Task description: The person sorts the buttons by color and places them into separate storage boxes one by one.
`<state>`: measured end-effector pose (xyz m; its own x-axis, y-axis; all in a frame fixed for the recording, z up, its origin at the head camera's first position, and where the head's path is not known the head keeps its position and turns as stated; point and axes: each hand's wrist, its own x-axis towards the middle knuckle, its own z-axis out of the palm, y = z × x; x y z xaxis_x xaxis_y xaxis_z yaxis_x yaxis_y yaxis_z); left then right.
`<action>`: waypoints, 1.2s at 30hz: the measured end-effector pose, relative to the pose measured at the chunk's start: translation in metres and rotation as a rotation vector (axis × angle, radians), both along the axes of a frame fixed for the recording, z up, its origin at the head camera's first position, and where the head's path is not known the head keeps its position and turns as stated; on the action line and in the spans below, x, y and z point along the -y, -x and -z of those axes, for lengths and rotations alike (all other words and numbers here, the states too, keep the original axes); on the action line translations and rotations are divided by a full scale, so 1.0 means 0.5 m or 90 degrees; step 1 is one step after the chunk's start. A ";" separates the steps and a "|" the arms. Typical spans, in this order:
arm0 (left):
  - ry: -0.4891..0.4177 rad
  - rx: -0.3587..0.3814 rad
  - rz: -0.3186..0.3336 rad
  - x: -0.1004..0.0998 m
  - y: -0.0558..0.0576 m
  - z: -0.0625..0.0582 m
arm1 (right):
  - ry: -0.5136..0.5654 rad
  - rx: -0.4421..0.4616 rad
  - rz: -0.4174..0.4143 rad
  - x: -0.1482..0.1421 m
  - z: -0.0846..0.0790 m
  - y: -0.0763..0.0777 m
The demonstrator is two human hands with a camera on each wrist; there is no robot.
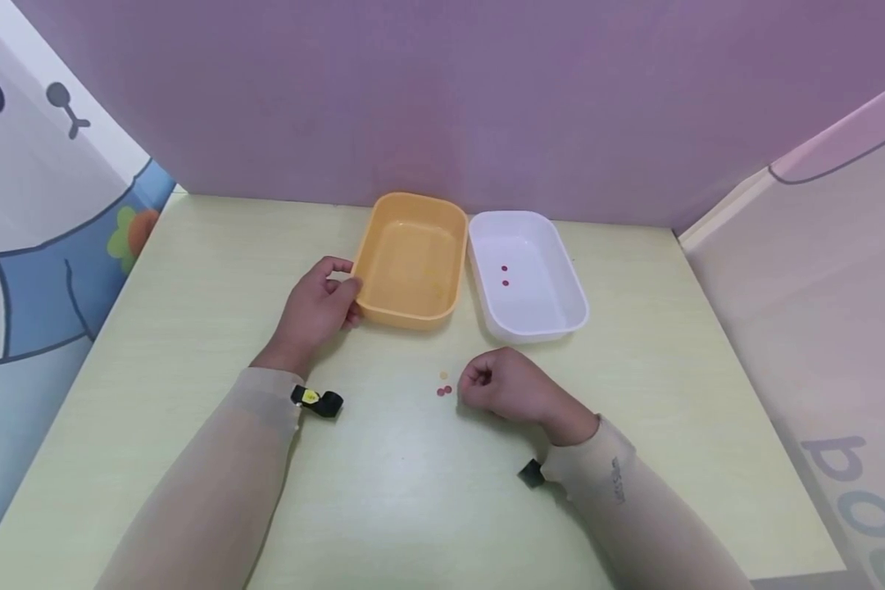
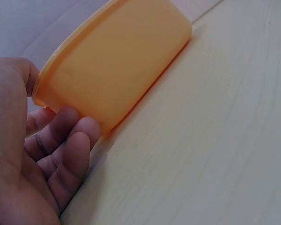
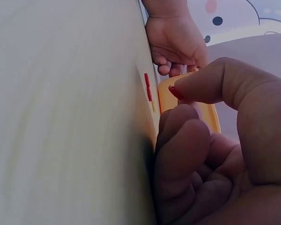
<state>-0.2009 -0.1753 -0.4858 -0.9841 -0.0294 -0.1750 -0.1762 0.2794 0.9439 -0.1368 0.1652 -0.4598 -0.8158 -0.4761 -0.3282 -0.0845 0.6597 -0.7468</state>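
My left hand (image 1: 315, 307) holds the left rim of an orange tray (image 1: 406, 319), thumb at the edge and fingers against the outer wall (image 2: 117, 61). Just above the table, my right hand (image 1: 512, 385) pinches a small red disc (image 3: 175, 92) between thumb and finger. The disc is hidden in the head view. Beside that hand lie two red discs (image 1: 441, 392) and one pale yellow disc (image 1: 444, 375) on the table. A white tray (image 1: 537, 333) stands right of the orange one, with two red discs (image 1: 505, 269) on its floor.
The pale wooden table (image 1: 383, 492) ends at a purple wall (image 1: 442, 98) just behind both trays. A panel with a cartoon figure (image 1: 37, 180) borders the left side, and a pale panel (image 1: 819, 328) borders the right. Black straps (image 1: 320, 401) sit at the cuffs.
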 end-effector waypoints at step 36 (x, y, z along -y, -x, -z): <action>-0.006 0.002 -0.008 0.002 -0.006 0.000 | 0.074 0.047 0.017 -0.007 -0.011 -0.001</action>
